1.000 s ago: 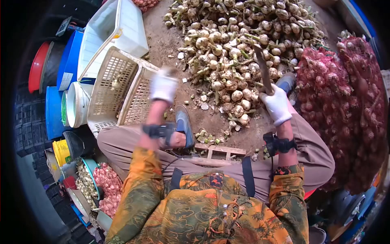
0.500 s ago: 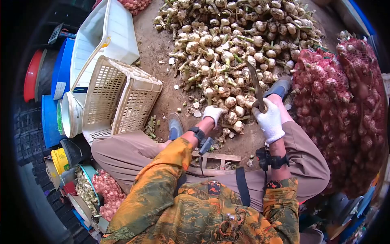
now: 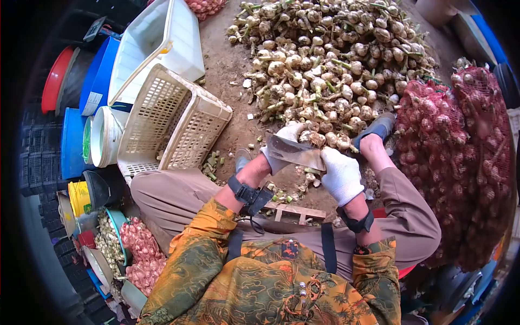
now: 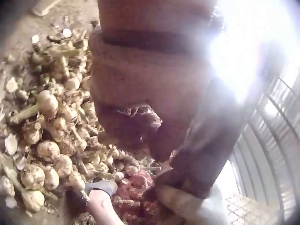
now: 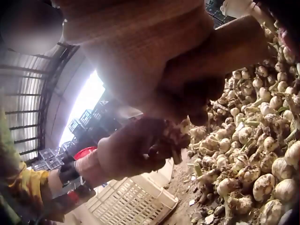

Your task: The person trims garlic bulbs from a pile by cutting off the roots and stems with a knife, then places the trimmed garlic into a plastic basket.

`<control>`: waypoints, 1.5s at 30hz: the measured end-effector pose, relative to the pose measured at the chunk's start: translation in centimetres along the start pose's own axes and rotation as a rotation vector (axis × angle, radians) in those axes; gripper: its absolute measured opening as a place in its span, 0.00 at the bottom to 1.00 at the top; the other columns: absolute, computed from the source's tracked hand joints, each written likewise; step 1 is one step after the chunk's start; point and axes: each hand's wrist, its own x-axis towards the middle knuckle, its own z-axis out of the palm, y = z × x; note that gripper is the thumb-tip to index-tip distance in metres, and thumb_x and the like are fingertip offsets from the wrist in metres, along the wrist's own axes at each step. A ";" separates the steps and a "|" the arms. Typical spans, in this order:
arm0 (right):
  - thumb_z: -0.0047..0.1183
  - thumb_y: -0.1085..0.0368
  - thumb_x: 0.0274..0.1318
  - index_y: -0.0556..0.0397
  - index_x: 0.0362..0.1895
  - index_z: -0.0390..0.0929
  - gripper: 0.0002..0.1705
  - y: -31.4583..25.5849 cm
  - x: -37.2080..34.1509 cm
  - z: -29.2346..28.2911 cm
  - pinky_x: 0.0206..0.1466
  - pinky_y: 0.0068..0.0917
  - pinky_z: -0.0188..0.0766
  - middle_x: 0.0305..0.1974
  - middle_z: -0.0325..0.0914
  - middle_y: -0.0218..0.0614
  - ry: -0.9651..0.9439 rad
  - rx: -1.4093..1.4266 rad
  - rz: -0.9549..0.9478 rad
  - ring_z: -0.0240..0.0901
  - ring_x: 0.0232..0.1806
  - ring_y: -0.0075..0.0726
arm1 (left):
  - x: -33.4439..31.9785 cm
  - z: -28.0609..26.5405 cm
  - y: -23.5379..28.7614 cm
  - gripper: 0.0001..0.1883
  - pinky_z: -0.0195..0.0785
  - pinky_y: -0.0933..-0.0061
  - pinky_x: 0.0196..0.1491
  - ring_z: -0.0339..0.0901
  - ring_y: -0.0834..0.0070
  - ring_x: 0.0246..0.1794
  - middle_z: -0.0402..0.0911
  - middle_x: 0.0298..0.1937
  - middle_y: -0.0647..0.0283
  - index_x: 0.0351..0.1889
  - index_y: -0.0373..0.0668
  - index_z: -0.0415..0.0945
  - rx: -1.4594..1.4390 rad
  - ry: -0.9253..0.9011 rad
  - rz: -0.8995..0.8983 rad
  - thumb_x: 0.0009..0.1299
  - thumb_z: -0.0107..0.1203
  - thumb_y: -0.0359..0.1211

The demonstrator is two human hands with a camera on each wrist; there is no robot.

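In the head view, my gloved right hand [image 3: 341, 176] grips a knife [image 3: 295, 153]; its broad, dark blade points left across my left hand. The wooden handle [image 5: 243, 42] shows in the right wrist view. Partly behind the blade, my gloved left hand [image 3: 275, 161] holds a garlic bulb [image 5: 178, 138], which appears between the fingers in the right wrist view. A big heap of garlic [image 3: 325, 70] with cut stalks lies on the ground just beyond both hands.
A cream perforated crate [image 3: 197, 130] lies tipped on the left, near a white tub [image 3: 187, 49]. Red net sacks of garlic [image 3: 433, 124] stand on the right. Cut stalk pieces [image 3: 212, 165] litter the ground, and a small wooden frame [image 3: 295, 211] lies between the legs.
My left hand swung from beside the crate to the heap's near edge and took a garlic bulb. The knife, raised upright before, has come down leftward across the left hand.
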 end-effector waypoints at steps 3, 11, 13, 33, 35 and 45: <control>0.52 0.72 0.37 0.50 0.31 0.71 0.11 -0.6 -0.3 -0.2 0.30 0.43 0.72 0.29 0.74 0.42 -0.011 0.012 -0.017 0.75 0.31 0.50 | -0.7 0.4 -0.9 0.29 0.69 0.73 0.51 0.74 0.79 0.46 0.80 0.46 0.57 0.54 0.35 0.72 0.056 0.034 -0.028 0.56 0.68 0.38; 0.52 0.71 0.39 0.50 0.31 0.72 0.10 1.5 -0.4 3.7 0.32 0.42 0.73 0.28 0.74 0.41 0.160 0.023 0.000 0.75 0.31 0.50 | -2.1 0.1 -0.1 0.18 0.71 0.74 0.39 0.76 0.77 0.35 0.80 0.35 0.58 0.42 0.36 0.74 -0.208 0.160 -0.069 0.53 0.65 0.26; 0.52 0.71 0.43 0.51 0.33 0.73 0.09 3.3 -0.2 4.2 0.34 0.42 0.74 0.29 0.77 0.44 0.260 0.073 0.063 0.77 0.32 0.51 | -1.5 -3.2 7.1 0.22 0.71 0.75 0.41 0.76 0.79 0.33 0.81 0.32 0.59 0.44 0.36 0.76 -0.361 0.005 -0.494 0.51 0.67 0.30; 0.54 0.63 0.46 0.55 0.38 0.80 0.14 6.2 -0.6 8.2 0.44 0.41 0.73 0.33 0.80 0.51 -0.143 0.452 0.303 0.77 0.39 0.56 | -1.6 -2.5 3.2 0.18 0.72 0.77 0.40 0.76 0.76 0.35 0.79 0.41 0.60 0.48 0.42 0.70 -1.293 0.180 -0.446 0.59 0.58 0.26; 0.52 0.60 0.44 0.57 0.34 0.81 0.15 7.9 -1.5 7.8 0.47 0.45 0.72 0.36 0.79 0.54 -0.384 0.189 0.391 0.76 0.41 0.60 | -2.3 -6.9 4.7 0.12 0.73 0.72 0.39 0.77 0.73 0.36 0.78 0.43 0.57 0.46 0.39 0.72 -1.207 0.343 -0.172 0.65 0.51 0.31; 0.56 0.70 0.48 0.59 0.33 0.77 0.07 6.5 1.5 -1.7 0.27 0.20 0.64 0.22 0.75 0.28 0.174 0.841 0.552 0.68 0.23 0.19 | -3.0 -4.6 -6.0 0.10 0.72 0.73 0.35 0.78 0.71 0.32 0.80 0.33 0.62 0.38 0.41 0.77 -0.956 0.340 -0.775 0.63 0.58 0.36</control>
